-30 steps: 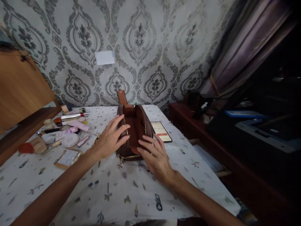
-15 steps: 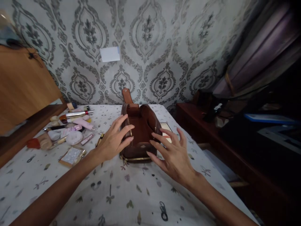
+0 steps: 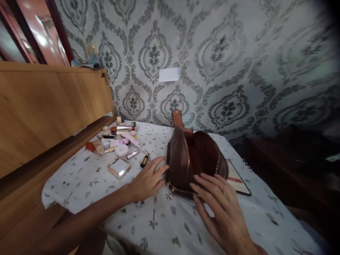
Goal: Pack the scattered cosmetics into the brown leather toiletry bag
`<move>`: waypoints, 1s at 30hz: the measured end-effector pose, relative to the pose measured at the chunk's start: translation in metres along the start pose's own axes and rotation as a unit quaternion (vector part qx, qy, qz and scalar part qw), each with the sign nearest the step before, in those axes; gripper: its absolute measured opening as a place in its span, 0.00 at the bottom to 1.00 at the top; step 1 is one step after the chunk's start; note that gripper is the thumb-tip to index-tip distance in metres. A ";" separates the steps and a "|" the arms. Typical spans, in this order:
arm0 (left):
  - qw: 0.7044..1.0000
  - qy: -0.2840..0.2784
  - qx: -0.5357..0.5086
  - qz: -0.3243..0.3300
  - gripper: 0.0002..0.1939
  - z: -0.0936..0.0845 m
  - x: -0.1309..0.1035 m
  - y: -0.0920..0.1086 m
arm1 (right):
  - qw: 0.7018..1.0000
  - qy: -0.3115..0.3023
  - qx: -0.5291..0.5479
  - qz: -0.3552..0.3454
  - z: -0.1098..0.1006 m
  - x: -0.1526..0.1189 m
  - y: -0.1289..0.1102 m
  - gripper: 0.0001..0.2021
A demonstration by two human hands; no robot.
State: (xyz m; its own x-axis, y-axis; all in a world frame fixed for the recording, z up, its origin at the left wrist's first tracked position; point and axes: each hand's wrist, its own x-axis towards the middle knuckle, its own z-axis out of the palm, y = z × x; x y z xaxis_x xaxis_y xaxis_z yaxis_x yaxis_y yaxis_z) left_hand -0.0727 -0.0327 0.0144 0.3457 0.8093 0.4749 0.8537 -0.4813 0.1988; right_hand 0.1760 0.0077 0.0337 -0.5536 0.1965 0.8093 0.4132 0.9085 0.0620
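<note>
In the head view, the brown bag [image 3: 178, 159] sits unzipped on the desk [image 3: 159, 136]; left hand [image 3: 150, 177] at its left side, fingers apart, right hand [image 3: 219, 198] over its front edge, fingers loosely spread! Phone [image 3: 237, 180] just right of the bag, cosmetics [image 3: 121, 150] scattered left.

No text, label, brand, number or sign can be read. The lit screen of the phone [image 3: 237, 180], the cosmetics [image 3: 121, 149] on the cloth and the white paper [image 3: 169, 74] on the wall offer nothing legible at this size.
</note>
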 end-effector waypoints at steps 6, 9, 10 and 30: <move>0.991 0.019 0.056 -0.121 0.19 0.006 -0.026 -0.050 | 0.989 -0.053 0.132 -0.026 0.037 0.008 -0.040 0.13; 0.979 0.022 0.096 -0.176 0.17 0.002 -0.032 -0.076 | 0.974 -0.113 0.195 0.016 0.064 0.011 -0.053 0.14; 0.974 0.008 0.117 -0.193 0.17 -0.001 -0.032 -0.085 | 0.968 -0.133 0.211 0.037 0.074 0.012 -0.056 0.14; 0.950 -0.154 0.224 -0.155 0.11 0.004 0.049 -0.163 | 0.960 -0.085 0.211 0.161 0.181 -0.014 -0.067 0.20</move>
State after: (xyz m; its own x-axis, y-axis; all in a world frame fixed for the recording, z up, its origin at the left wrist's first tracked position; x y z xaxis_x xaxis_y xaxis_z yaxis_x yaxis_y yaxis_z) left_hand -0.1936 0.0872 0.0017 0.0897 0.9821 0.1657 0.9892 -0.0685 -0.1299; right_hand 0.0245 0.0108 -0.0873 -0.5718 0.5169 0.6371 0.2732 0.8522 -0.4462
